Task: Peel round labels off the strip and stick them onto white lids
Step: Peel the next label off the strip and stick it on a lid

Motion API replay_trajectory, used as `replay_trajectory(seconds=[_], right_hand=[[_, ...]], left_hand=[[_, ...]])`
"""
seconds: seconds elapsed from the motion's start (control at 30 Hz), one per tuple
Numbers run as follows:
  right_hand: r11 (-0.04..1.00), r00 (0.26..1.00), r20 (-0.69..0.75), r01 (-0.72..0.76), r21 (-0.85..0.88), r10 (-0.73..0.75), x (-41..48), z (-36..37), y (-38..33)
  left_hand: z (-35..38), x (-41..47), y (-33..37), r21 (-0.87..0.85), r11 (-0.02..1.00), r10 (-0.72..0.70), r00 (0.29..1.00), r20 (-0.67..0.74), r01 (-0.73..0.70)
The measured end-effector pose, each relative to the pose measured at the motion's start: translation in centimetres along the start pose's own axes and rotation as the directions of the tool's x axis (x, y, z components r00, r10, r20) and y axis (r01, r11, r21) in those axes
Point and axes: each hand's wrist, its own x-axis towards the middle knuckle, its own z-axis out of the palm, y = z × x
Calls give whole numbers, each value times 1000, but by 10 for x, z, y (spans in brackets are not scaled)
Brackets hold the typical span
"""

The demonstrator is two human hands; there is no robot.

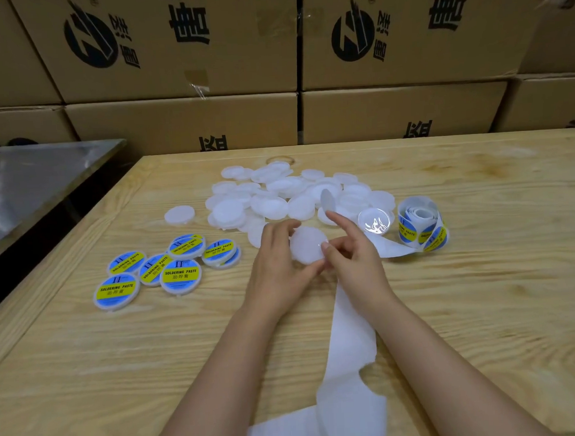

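Left grip [275,261] pinches 1 white lid [307,248]; my right grip's [351,257] straight finger carries the label [327,200] just above it.

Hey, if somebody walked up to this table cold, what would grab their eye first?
Probably the bright blue-and-yellow labelled lids clustered at the left of the table, against the pale pile of white lids farther back. Then the centre: the left hand grips a bare lid while the right hand holds up a peeled label on its index finger.
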Motion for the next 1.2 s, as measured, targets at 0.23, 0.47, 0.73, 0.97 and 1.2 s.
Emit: replay_trajectory(seconds=[0.23, 0.47, 0.73, 0.97, 1.2], right_hand=[[1000, 999, -42, 20, 21, -19, 6, -8, 1], [997, 999, -7, 38, 71, -38, 6, -8, 3], [950, 984, -151, -41, 308, 92, 13, -14, 0], [926, 983, 31, -182, 331, 183, 12, -18, 1], [935, 973, 40, -231, 270, 229, 14, -19, 4]], left_hand=[[-4, 4, 11, -530, 760, -308, 927, 216, 376], [-15, 7, 12, -602, 610, -361, 857, 368, 515], [-20, 12, 7, -701, 462, -433, 828, 357, 544], [-23, 11, 6, -681, 486, -365, 835, 412, 548], [-25, 9, 9, -644, 548, -347, 845, 406, 534]])
